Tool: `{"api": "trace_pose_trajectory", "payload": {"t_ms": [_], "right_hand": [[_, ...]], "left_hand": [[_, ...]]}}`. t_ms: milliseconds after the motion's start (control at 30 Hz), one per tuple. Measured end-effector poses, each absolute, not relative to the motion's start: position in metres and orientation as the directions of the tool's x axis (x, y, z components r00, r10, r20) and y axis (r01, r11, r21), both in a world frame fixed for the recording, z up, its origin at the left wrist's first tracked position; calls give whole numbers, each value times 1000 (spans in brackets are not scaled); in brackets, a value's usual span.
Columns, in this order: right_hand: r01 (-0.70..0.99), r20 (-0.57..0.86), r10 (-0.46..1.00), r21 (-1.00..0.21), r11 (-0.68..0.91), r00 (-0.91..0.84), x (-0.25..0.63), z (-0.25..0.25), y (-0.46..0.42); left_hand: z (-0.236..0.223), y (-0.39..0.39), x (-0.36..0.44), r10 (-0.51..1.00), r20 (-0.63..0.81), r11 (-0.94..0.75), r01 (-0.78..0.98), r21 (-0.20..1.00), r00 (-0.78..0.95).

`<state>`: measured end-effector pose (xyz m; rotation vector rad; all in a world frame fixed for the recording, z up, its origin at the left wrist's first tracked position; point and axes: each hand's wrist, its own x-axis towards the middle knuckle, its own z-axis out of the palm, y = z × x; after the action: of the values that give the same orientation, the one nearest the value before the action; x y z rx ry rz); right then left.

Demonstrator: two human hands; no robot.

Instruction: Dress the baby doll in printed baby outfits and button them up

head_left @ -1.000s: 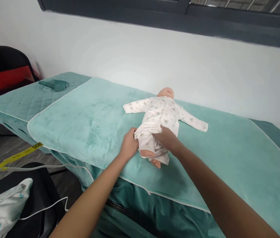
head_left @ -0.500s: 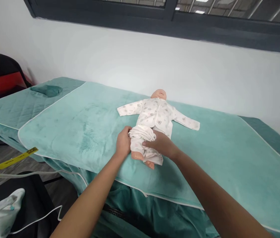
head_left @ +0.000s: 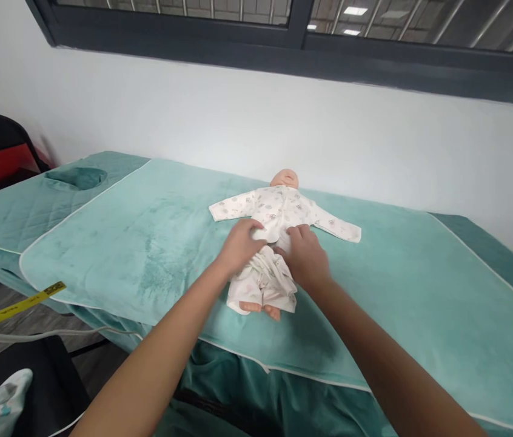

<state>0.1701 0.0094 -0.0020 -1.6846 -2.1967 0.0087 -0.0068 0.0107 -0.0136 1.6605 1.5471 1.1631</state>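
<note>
A baby doll (head_left: 284, 177) lies on its back on the teal bed cover, its feet toward me. It wears a white printed baby shirt (head_left: 279, 206) with both sleeves spread out. Bunched white baby pants (head_left: 265, 276) cover its legs, and the feet (head_left: 261, 308) show at the cuffs. At the shirt's lower hem, my left hand (head_left: 241, 247) is closed on the shirt cloth from the left side. From the right, my right hand (head_left: 306, 255) grips the same hem, thumb against fingers. The pants' waist lies just below both hands.
The bed cover (head_left: 402, 279) stretches to both sides, with a face hole (head_left: 77, 177) at the left end. A white wall and dark window frame (head_left: 256, 45) rise behind. A yellow-tagged cable (head_left: 15, 308) and a black chair (head_left: 33, 376) holding white cloth are at lower left.
Both hands have left the pants and moved up to the shirt hem. The pants legs now hang evenly over both ankles. My view has tilted slightly upward.
</note>
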Motion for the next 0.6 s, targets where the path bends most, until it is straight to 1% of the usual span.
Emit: {"api": "trace_pose_trajectory", "payload": {"t_ms": [33, 67, 133, 167, 200, 233, 267, 300, 333, 367, 400, 433, 467, 500, 567, 600], "right_hand": [[952, 264, 939, -152, 267, -222, 165, -2, 14], [963, 244, 945, -102, 250, -219, 161, -3, 18], [968, 224, 949, -67, 243, -223, 154, -3, 26], [964, 226, 946, -82, 254, -231, 152, -3, 28], [956, 234, 944, -124, 268, -234, 152, -3, 31], [941, 244, 944, -198, 274, -223, 154, -2, 33], [915, 250, 950, -309, 260, -186, 159, -1, 34], [862, 247, 961, -455, 226, -122, 167, 1, 36], [767, 228, 973, -617, 174, -38, 178, 3, 37], [630, 188, 981, -768, 116, 48, 192, 4, 38], [456, 137, 981, -888, 61, 134, 208, 3, 38], [291, 100, 977, -956, 41, 191, 225, 1, 37], [166, 62, 973, -986, 25, 221, 243, -3, 36], [101, 13, 962, -995, -15, 272, 259, -9, 33], [105, -51, 927, -990, -97, 371, 285, -24, 27], [117, -63, 913, -986, -119, 403, 293, -31, 23]], "left_hand": [[-11, 15, 3, 976, 217, -177, 603, 778, 7], [-10, 17, 12, 974, 225, -186, 718, 671, 42], [-10, 19, 28, 963, 264, -182, 862, 473, 58], [-12, 20, 33, 955, 292, -175, 894, 413, 52], [-13, 21, 36, 947, 318, -174, 906, 386, 47], [-14, 22, 36, 940, 338, -179, 903, 390, 41], [-15, 25, 33, 937, 349, -184, 887, 423, 28], [-15, 29, 26, 935, 354, -184, 854, 486, 0], [-15, 33, 17, 934, 354, -178, 797, 577, -48], [-16, 38, 6, 932, 342, -163, 706, 689, -119], [-18, 43, -7, 929, 303, -130, 576, 807, -214], [-21, 47, -20, 918, 240, -94, 415, 905, -316], [-26, 49, -33, 898, 151, -54, 237, 970, -414], [-33, 50, -45, 879, 104, -28, 167, 986, -466], [-48, 48, -62, 838, 50, 3, 96, 995, -544], [-54, 44, -66, 819, 59, -3, 98, 995, -571]]}}
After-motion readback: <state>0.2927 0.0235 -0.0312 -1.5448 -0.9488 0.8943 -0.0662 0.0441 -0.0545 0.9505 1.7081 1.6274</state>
